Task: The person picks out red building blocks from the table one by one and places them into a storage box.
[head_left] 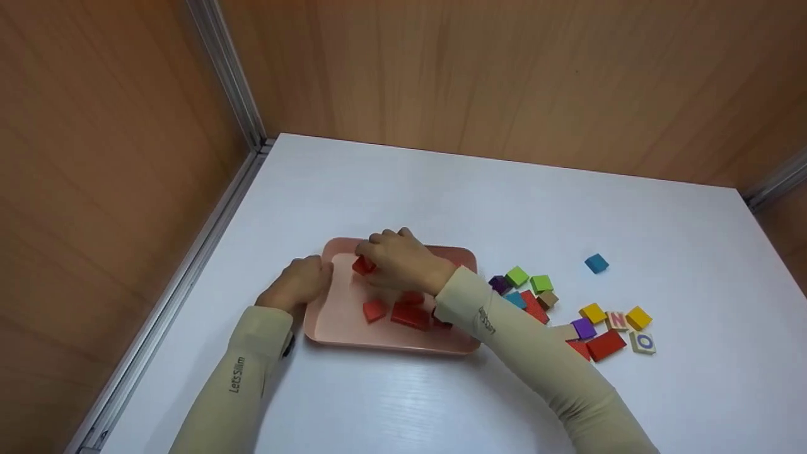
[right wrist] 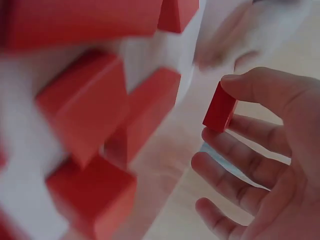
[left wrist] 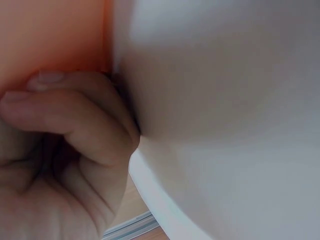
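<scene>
Curled against the smooth rounded rim of the pink tray (head_left: 328, 334), the left hand (head_left: 296, 284) rests on the glossy white table (head_left: 441, 189), its fingers bent but holding nothing. Over the tray's far left corner the right hand (head_left: 403, 258) pinches a small flat red block (right wrist: 220, 107) between thumb and fingertip. More matte red blocks (head_left: 410, 313) lie inside the tray. Further right, square coloured tiles (head_left: 567, 302) sit scattered, and a lone blue tile (head_left: 596, 263) lies apart.
</scene>
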